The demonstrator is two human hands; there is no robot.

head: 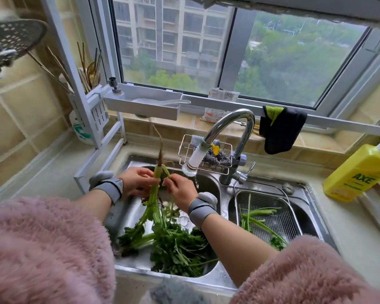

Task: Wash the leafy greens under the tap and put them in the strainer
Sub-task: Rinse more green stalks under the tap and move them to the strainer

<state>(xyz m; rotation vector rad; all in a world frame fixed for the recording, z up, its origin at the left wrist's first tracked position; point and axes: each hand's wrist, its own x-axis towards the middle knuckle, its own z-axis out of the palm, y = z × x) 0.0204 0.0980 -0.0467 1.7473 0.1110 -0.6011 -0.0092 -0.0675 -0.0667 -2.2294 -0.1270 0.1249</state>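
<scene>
Head view: I hold one bunch of leafy greens [155,200] over the left sink basin [127,216], root end up, leaves hanging down toward the loose pile of greens [176,244] at the basin's front edge. The bunch is light and limp; I judge the wet stems slippery and the leaves easy to bruise. The firmest place to hold is the stem cluster just below the root [160,150], where the stalks join.

My left hand [134,182] grips that cluster, fingers curled round it. My right hand [179,189] pinches a single stalk beside it, thumb and fingertips closed on the stem. Both forearms reach forward over the front rim, wrists slightly raised.

The tap [233,137] outlet hangs just right of my hands, toward the basin's back right corner. The strainer [294,218] sits in the right basin and already contains a few stalks.
</scene>
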